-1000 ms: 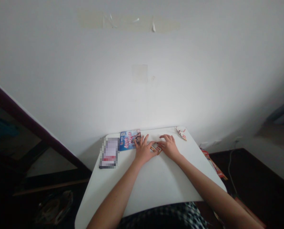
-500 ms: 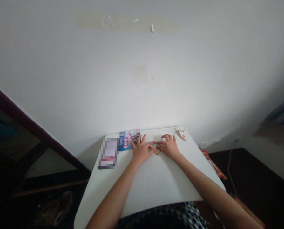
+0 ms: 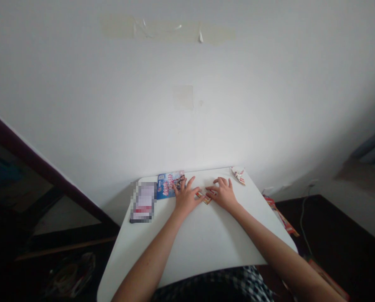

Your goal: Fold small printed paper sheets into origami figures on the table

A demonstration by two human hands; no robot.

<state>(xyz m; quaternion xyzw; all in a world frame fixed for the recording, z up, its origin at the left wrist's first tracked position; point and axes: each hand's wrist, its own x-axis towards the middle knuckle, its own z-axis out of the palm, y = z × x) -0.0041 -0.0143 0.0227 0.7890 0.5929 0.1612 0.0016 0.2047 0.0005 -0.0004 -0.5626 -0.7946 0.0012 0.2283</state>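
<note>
Both of my hands rest on a white table (image 3: 203, 239) near its far edge. My left hand (image 3: 185, 197) lies flat with its fingers spread, the fingertips touching a small folded piece of printed paper (image 3: 205, 197). From the other side my right hand (image 3: 223, 193) presses on the same paper, its fingers bent and apart. Most of the paper is hidden between and under the two hands.
A blue printed leaflet (image 3: 167, 185) lies just left of my left hand. Further left sits a blurred flat object (image 3: 144, 202). A folded paper shape (image 3: 238, 175) is at the table's far right corner. Behind the table is a white wall; red wrappers (image 3: 280, 216) lie on the floor to the right.
My hands have barely shifted on the small paper; the left fingers have spread slightly. The view has nudged a little.
</note>
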